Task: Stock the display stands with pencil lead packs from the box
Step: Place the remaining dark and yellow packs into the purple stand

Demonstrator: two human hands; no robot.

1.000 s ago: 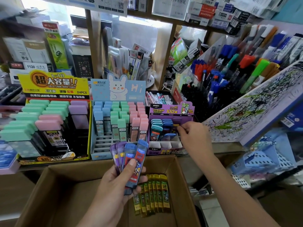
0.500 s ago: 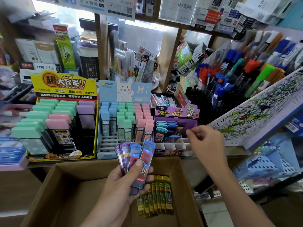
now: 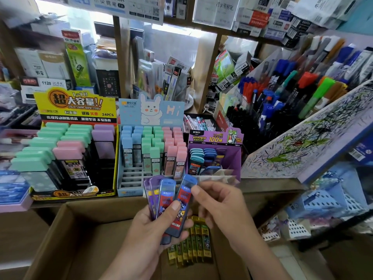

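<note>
Gripping a fan of lead packs [image 3: 164,196] above the cardboard box [image 3: 80,229], the left hand [image 3: 153,229] curls round their lower ends; the right hand [image 3: 224,207] pinches the top of the rightmost blue pack [image 3: 184,202], in front of the purple display stand [image 3: 235,158].

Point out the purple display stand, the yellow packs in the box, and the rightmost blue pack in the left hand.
purple display stand [image 3: 210,138]: head view, on its header card.
yellow packs [image 3: 199,244]: head view, middle of the row.
rightmost blue pack [image 3: 184,201]: head view, on its red label.

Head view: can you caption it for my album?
Left hand holds a fan of lead packs above the cardboard box; right hand pinches the rightmost pack.
</note>
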